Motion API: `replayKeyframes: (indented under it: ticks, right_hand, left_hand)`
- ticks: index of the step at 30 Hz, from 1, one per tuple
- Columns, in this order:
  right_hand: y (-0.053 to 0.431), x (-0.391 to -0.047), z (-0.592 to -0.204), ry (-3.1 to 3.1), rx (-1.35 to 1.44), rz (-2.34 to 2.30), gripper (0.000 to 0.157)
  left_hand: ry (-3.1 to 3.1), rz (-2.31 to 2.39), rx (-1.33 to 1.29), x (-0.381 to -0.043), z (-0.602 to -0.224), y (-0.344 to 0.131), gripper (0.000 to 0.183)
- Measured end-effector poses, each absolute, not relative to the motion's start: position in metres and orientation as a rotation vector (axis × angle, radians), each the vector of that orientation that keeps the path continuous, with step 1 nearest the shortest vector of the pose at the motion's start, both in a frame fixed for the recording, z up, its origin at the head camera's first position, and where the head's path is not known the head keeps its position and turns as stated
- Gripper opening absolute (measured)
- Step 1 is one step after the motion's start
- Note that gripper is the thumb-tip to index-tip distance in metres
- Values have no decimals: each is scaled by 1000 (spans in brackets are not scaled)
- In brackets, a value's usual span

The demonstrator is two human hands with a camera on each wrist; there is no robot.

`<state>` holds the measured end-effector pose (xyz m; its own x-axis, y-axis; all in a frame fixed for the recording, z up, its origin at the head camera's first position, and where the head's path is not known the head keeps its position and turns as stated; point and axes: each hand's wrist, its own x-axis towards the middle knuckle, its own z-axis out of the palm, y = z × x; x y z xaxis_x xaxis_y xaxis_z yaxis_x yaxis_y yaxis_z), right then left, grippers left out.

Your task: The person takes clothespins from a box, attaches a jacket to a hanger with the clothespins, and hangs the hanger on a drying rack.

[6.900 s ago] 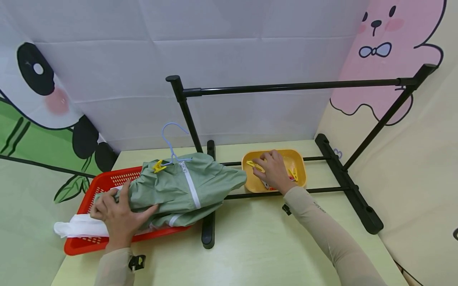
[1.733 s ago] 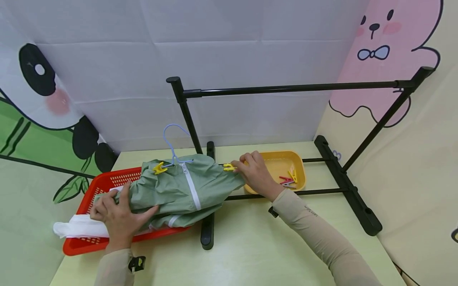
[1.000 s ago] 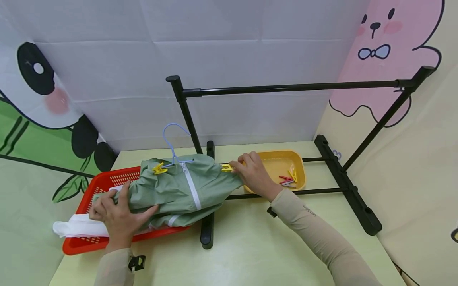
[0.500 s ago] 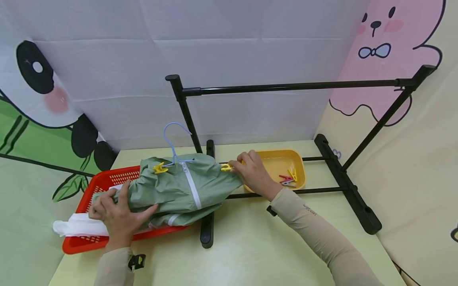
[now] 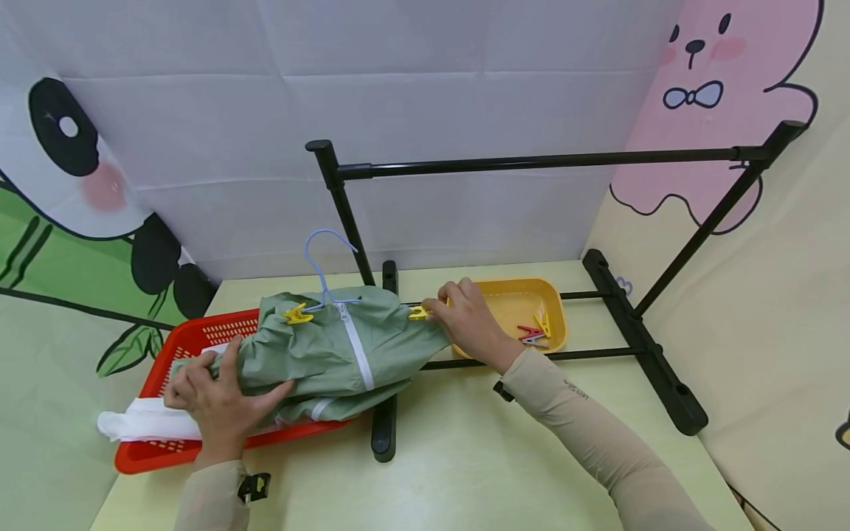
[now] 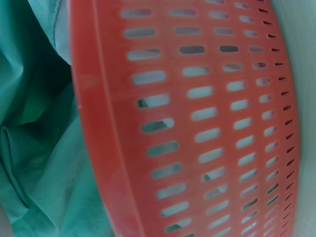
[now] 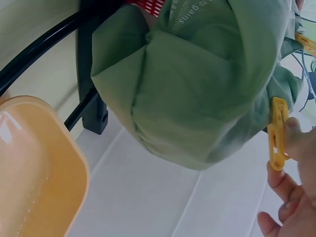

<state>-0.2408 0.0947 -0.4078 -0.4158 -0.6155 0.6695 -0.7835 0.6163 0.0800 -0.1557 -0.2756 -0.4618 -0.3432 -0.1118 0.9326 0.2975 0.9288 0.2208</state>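
Note:
A light green jacket (image 5: 392, 339) with a white zipper lies over the red basket, a blue hanger (image 5: 319, 269) rising from its neck. One yellow clothespin (image 5: 296, 315) sits at its left shoulder, beside the hanger. My right hand (image 5: 468, 324) pinches a second yellow clothespin (image 7: 277, 133) between thumb and finger at the right shoulder; in the right wrist view its front end meets the cloth. My left hand (image 5: 222, 402) rests on the jacket's left part, thumb spread wide from the fingers. The left wrist view shows green cloth beside the basket's slotted wall, with hardly any of the hand.
The red basket (image 6: 187, 118) stands at the left with white cloth (image 5: 149, 420) over its edge. A yellow tray (image 5: 505, 295) holds several clothespins (image 5: 534, 335). A black rack (image 5: 544, 161) spans the table behind, its left foot (image 5: 385, 435) beside the jacket.
My right hand has left the tray and carried a yellow clothespin leftward to the jacket's right shoulder. Over the last second it barely shifts. The left hand stays in place.

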Motion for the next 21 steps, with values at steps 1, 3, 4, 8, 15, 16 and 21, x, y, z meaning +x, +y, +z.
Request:
replayKeyframes:
  ticks: [1, 3, 4, 8, 15, 16, 21]
  right_hand:
    - [95, -241, -408, -2166, 1093, 320, 17]
    - [94, -241, -407, -2162, 1090, 318, 17]
    - [94, -240, -406, -2161, 1089, 318, 17]
    - [93, -239, -403, -2166, 1089, 315, 18]
    - [93, -237, -401, -2200, 1088, 297, 19]
    - [93, -236, -400, -2207, 1089, 295, 19]
    - [93, -235, -397, -2252, 1087, 280, 18]
  left_hand:
    - [-1877, -421, -137, -156, -462, -275, 83]
    - [-1873, -421, -139, -156, -461, -275, 83]
    - [-1873, -422, -139, -156, -461, -275, 83]
    - [-1868, -424, -141, -156, -462, -275, 83]
    - [-1870, -424, -147, -156, -463, -276, 83]
    - [-1871, -423, -147, -156, -463, -276, 83]
    - [-1877, -424, -150, -157, -465, -277, 83]
